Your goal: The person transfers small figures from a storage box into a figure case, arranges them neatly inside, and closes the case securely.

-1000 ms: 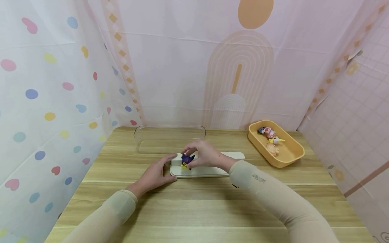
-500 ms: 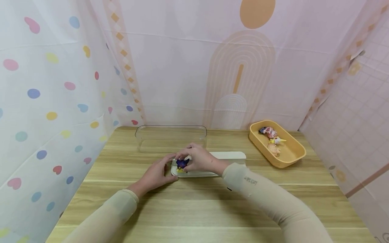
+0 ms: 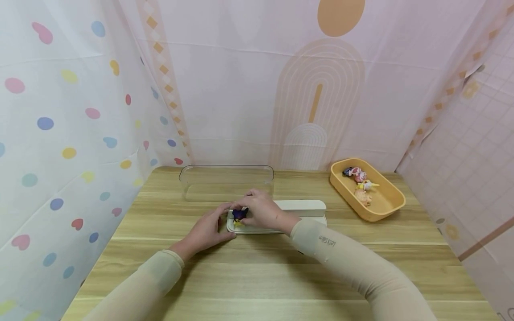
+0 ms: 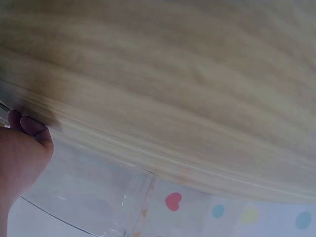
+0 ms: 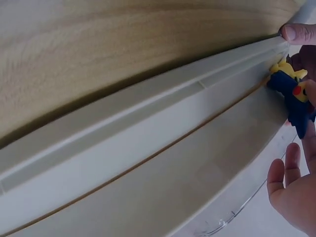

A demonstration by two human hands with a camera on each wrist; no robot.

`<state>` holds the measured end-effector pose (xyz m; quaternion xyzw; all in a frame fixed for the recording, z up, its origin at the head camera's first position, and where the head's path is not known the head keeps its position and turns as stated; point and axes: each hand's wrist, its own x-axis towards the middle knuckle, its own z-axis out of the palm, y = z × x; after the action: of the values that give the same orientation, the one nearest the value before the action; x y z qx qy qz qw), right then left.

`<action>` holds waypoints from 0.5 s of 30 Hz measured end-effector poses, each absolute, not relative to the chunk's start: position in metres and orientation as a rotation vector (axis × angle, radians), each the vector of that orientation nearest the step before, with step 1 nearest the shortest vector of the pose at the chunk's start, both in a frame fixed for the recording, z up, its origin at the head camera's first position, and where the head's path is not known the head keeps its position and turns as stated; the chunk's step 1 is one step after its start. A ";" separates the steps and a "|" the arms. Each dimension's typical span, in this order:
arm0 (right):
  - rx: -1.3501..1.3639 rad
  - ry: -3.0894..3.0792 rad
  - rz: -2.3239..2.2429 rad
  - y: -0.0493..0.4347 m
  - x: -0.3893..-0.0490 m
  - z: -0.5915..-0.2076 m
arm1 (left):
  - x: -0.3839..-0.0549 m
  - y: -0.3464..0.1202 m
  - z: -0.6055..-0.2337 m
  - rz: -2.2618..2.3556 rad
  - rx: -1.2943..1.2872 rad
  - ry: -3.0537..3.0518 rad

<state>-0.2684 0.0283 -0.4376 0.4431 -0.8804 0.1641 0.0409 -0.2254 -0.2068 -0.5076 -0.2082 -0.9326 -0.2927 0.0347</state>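
A small dark-blue and yellow toy figure (image 3: 240,216), with a red spot visible in the right wrist view, is at the left end of a long white stepped stand (image 3: 301,206). My right hand (image 3: 263,212) pinches the toy figure (image 5: 291,96) between thumb and fingers, low against the stand. Around the stand's left end, my left hand (image 3: 206,228) grips with the thumb at the front edge and fingers toward the back. In the left wrist view the left hand (image 4: 24,155) shows only partly, and its hold is mostly out of sight.
Behind the hands stands a clear plastic box (image 3: 226,183). To the right, a yellow tray (image 3: 383,205) contains several small toy figures (image 3: 362,196). All rest on a wood-grain table (image 3: 257,276), with patterned cloth (image 3: 237,102) hanging along its back and sides.
My right hand has moved left and slightly down with the toy figure, bringing it to the stand's left end. The left hand has kept its place there.
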 end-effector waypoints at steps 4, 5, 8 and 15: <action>1.344 -2.704 0.510 0.028 -0.267 -0.441 | -0.225 -0.206 -0.507 -0.901 -0.640 -2.857; 1.341 -2.704 0.516 0.029 -0.267 -0.442 | -0.225 -0.206 -0.507 -0.901 -0.640 -2.856; 1.335 -2.705 0.527 0.029 -0.267 -0.443 | -0.225 -0.206 -0.506 -0.898 -0.641 -2.851; 1.308 -2.723 0.503 0.029 -0.264 -0.443 | -0.223 -0.206 -0.504 -0.898 -0.648 -2.841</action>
<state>-0.2643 0.0295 -0.4433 0.4267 -0.8885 0.1640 0.0394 -0.2230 -0.2058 -0.5041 -0.2123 -0.9308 -0.2941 0.0460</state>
